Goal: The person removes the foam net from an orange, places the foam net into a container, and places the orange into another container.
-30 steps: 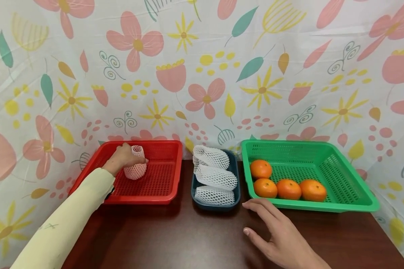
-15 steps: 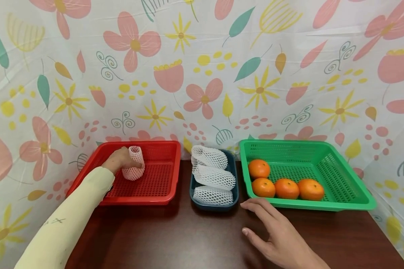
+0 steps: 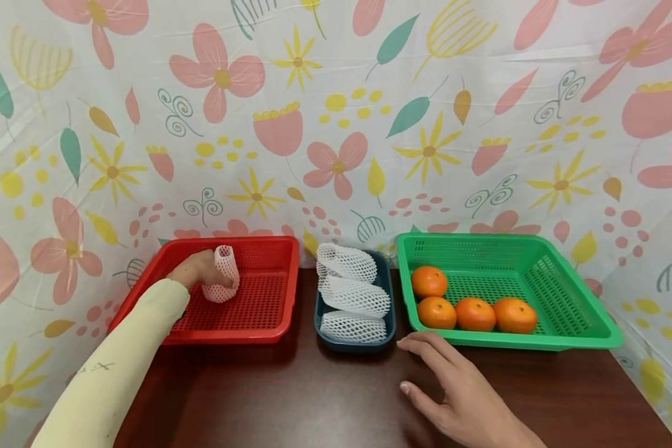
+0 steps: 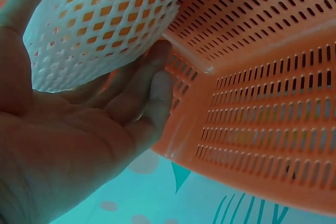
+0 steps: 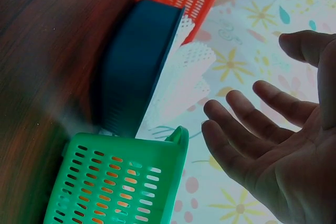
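In the head view my left hand (image 3: 198, 269) is inside the red basket (image 3: 257, 311) at the left, holding an upright foam fruit net (image 3: 222, 292). The left wrist view has the white mesh (image 4: 100, 30) between thumb and fingers, with orange colour showing through its holes. Whether a fruit is inside cannot be made out. My right hand (image 3: 462, 392) hovers, fingers spread and relaxed, over the table in front of the green basket (image 3: 571, 339); nothing is in it. Its palm (image 5: 294, 177) faces the camera in the right wrist view.
Between the baskets stands a dark blue tray (image 3: 354, 346) with several white foam nets (image 3: 355, 297) in it. Several oranges (image 3: 475, 314) lie at the near left of the green basket. A floral curtain (image 3: 336, 124) hangs behind the brown table (image 3: 291, 398).
The left hand stays at the net in the red basket; its fingers have shifted slightly on the mesh. The right hand has hardly moved. The head view has drifted slightly.
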`<state>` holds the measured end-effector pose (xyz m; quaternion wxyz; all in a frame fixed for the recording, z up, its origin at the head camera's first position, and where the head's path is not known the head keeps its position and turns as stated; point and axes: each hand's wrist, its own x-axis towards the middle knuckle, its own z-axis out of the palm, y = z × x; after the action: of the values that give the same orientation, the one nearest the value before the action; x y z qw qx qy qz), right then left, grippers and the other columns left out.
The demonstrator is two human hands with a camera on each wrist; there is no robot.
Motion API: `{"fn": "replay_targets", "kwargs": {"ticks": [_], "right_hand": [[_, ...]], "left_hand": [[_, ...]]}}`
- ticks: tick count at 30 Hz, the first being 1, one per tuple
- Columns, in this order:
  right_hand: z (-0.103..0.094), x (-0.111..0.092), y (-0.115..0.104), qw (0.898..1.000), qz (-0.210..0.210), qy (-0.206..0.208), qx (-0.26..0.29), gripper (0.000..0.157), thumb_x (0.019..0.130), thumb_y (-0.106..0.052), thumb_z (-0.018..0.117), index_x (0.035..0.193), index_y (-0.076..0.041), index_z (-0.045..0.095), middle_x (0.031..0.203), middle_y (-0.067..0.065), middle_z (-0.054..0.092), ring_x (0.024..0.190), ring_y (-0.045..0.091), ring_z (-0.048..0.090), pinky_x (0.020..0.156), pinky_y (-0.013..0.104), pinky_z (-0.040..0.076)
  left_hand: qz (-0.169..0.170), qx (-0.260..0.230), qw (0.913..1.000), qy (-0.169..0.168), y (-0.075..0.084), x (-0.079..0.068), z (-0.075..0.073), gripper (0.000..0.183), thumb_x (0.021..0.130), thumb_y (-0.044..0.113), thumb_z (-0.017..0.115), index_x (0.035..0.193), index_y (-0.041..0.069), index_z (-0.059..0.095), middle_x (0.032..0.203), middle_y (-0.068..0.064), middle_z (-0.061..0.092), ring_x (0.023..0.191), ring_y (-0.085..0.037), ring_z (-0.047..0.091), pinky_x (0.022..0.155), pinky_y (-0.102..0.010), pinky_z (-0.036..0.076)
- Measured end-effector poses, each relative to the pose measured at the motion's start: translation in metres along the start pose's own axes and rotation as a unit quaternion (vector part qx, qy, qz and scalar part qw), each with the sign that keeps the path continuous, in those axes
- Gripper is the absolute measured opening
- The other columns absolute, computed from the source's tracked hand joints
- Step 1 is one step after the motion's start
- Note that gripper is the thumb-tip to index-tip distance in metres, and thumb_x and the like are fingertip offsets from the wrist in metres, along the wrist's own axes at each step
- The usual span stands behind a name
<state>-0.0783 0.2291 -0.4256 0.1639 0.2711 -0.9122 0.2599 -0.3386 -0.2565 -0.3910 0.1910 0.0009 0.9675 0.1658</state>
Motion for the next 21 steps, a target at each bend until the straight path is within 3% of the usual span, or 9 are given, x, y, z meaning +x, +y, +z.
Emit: {"fn": "replay_targets", "kwargs": {"ticks": [7, 21], "right_hand": [[0.0004, -0.0009, 0.0006, 1.0, -0.002, 0.008, -0.003, 0.055, 0.093, -0.032, 0.084, 0.141, -0.033, 0.057, 0.142, -0.015, 0.054, 0.124, 0.003, 0.056, 0.105, 0.01, 0.038], [-0.0011, -0.0025, 0.0011, 1.0, 0.0, -0.001, -0.004, 0.05, 0.094, -0.032, 0.082, 0.138, -0.033, 0.059, 0.141, -0.014, 0.054, 0.125, 0.004, 0.055, 0.105, 0.01, 0.039]], "left_hand": [[0.016, 0.025, 0.9995, 0.011, 0.0008, 0.0042, 0.0034, 0.078, 0.082, 0.033, 0.089, 0.134, -0.012, 0.054, 0.122, -0.027, 0.066, 0.105, -0.036, 0.063, 0.098, -0.053, 0.056], [0.058, 0.071, 0.9957, -0.012, -0.0012, 0.0043, 0.0022, 0.059, 0.077, 0.032, 0.09, 0.117, -0.004, 0.067, 0.107, -0.018, 0.071, 0.091, -0.03, 0.064, 0.089, -0.048, 0.057]]}}
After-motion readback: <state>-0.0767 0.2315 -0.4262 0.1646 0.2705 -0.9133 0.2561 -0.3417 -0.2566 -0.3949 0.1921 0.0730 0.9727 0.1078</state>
